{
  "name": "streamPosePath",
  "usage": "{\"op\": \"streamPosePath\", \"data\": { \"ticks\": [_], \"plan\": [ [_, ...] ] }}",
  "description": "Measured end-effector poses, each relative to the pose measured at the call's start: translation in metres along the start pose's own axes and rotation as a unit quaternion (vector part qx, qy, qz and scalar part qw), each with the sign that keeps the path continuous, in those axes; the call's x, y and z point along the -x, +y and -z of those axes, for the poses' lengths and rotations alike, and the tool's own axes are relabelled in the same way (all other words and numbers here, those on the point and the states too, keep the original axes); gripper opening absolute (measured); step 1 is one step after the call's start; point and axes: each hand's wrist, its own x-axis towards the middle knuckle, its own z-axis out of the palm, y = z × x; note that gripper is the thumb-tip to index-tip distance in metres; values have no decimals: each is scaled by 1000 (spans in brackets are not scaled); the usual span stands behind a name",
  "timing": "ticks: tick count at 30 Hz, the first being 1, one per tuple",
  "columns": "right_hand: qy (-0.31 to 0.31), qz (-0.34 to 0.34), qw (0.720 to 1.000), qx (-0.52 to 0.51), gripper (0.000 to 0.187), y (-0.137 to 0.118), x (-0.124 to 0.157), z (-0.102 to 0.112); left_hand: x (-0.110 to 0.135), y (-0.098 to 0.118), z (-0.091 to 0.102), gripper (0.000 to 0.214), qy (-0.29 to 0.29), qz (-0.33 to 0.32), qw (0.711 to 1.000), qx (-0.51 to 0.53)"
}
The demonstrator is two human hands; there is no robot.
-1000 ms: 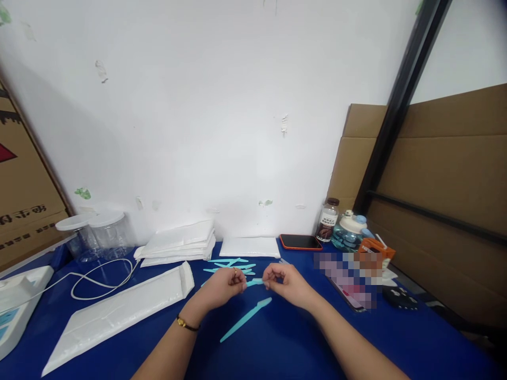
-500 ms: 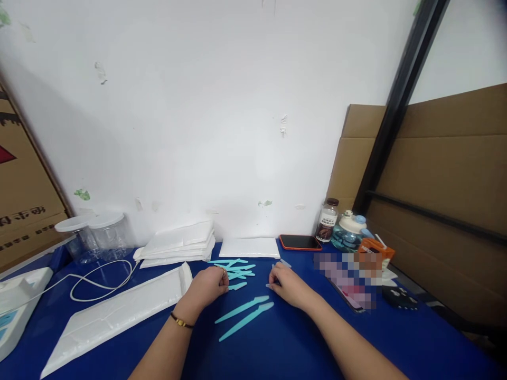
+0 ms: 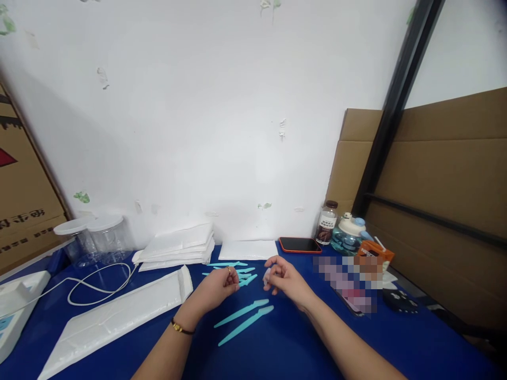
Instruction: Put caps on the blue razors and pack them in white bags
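Observation:
My left hand is closed in a pinch beside a loose pile of turquoise eyebrow razors. One razor juts out to the right from its fingertips, the rest of it hidden by the hand. My right hand faces it a short gap away, fingers curled. Between thumb and fingers it has small, pale, translucent plastic caps; how many cannot be made out. Closer to me, two razors lie side by side on the blue tabletop.
White padded packets are stacked at the back left, and a long white packet lies in front. A red-edged phone rests near the wall. Bottles, an orange carton and a black paw-patterned item stand right; clear jars left.
My left hand has shifted slightly right with the razor at its fingertips. My right hand's fingers have lifted and curled, and the translucent caps are now bunched at its fingertips.

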Motion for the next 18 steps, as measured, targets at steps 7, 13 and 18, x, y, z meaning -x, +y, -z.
{"op": "streamPosePath", "data": {
  "ticks": [7,13,18],
  "plan": [
    [-3,-13,1000,-17,35,3,-4,6,-1,1,-1,15,-27,0,997,67],
    [33,-14,999,-7,38,3,-5,5,0,3,-1,16,-36,-2,997,75],
    [32,-22,999,-7,39,4,-5,-3,1,6,-1,15,-34,-3,997,73]
  ]
}}
